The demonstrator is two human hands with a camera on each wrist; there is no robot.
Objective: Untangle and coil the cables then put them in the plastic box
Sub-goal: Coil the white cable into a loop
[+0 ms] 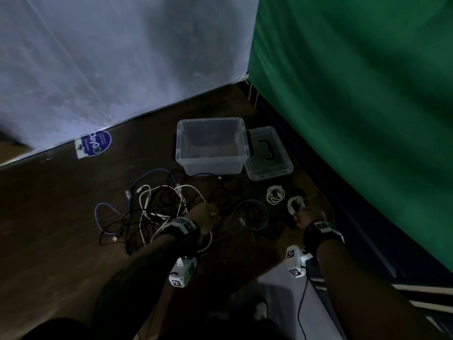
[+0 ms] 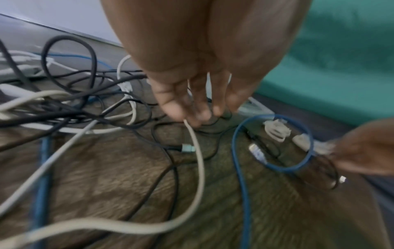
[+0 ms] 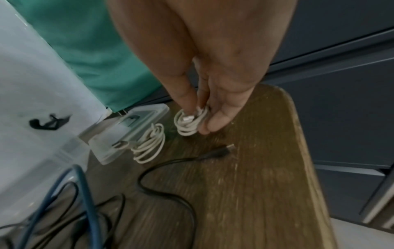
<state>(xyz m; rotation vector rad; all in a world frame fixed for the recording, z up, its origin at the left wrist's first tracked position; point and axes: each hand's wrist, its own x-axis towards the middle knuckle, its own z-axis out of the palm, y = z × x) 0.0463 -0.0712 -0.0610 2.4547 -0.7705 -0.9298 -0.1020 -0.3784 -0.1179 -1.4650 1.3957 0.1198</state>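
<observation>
Fingers of right hand (image 3: 204,94) pinch white coil (image 3: 189,123); left hand (image 2: 192,94) pinches white cable (image 2: 197,160).

From my remote seat I can read just one piece of text: "ClayGO" on a round blue sticker (image 1: 96,144) lying on the table (image 1: 61,217) at the foot of the white wall, the final "O" drawn as a green ring. Smaller lines of print curve around it, too tiny for me to read. The wrist bands (image 1: 186,225) carry black-and-white square code markers, patterns only, no letters or digits.
</observation>
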